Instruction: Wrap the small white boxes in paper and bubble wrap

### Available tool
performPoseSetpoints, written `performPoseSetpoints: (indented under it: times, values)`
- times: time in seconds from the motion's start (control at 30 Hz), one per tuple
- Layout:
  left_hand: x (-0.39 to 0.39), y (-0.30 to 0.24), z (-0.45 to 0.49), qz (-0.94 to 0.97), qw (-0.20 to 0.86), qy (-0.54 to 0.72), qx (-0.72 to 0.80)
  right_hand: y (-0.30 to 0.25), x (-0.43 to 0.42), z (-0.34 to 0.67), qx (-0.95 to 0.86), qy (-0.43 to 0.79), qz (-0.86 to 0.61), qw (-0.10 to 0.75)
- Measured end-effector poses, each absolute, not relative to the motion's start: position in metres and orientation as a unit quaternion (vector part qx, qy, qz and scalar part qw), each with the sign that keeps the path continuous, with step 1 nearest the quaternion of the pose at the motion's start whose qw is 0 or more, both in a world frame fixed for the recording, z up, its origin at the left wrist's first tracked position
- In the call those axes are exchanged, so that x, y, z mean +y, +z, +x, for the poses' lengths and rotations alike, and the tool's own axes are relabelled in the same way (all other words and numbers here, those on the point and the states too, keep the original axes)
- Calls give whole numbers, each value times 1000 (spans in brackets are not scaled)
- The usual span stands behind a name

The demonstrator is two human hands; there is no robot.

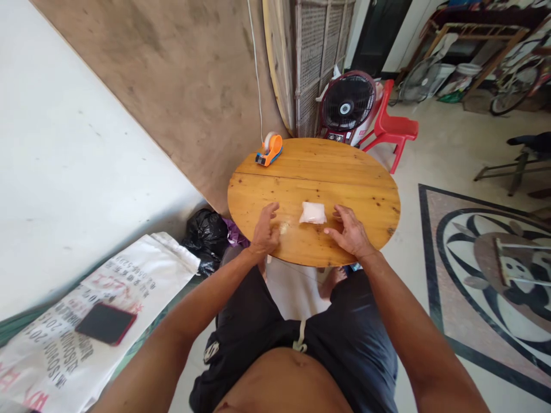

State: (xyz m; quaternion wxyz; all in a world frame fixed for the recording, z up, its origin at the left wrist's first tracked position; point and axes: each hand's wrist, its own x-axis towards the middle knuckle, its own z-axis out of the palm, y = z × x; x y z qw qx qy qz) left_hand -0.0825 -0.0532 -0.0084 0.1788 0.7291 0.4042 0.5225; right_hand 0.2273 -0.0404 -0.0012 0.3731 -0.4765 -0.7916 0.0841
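A small whitish-pink packet point(313, 213), seemingly in clear wrapping, lies flat on the round wooden table point(318, 166). To its left, my left hand point(266, 230) hovers at or rests on the tabletop with fingers apart and nothing in them. On the other side, my right hand point(349, 230) is close to the packet's right edge, thumb and fingers spread, also without anything in its grasp. Neither hand grips the packet. An orange and blue tape dispenser point(270, 150) with a roll of tape stands at the table's far left edge.
Behind the table are a dark red fan point(348, 106) and a red plastic chair point(394, 126). A phone point(106, 323) lies on white printed sacks point(159, 258) at the left. Black plastic bags point(205, 236) sit against the wall beside the table.
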Motion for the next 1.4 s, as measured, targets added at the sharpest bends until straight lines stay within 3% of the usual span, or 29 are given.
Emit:
performPoseSetpoints:
  times: [0.1, 0.33, 0.53, 1.03, 1.2, 1.4]
  values:
    - [-93, -12, -111, 681, 211, 539, 448, 1, -53, 238, -780, 61, -489, 385]
    - [-159, -35, -148, 743, 286, 426, 430, 1, -76, 257, -695, -22, -557, 454]
    - [-150, -51, -142, 771, 284, 368, 436, 1, -80, 255, -676, 0, -587, 446]
    - [-130, -63, -98, 902, 269, 20, 337, 23, -65, 215, -652, 118, -588, 463]
    - [-134, -68, -93, 894, 274, 50, 350, 17, -62, 211, -671, 141, -579, 442]
    - [-153, -60, -106, 871, 287, 198, 348, 6, -47, 203, -696, 122, -569, 420]
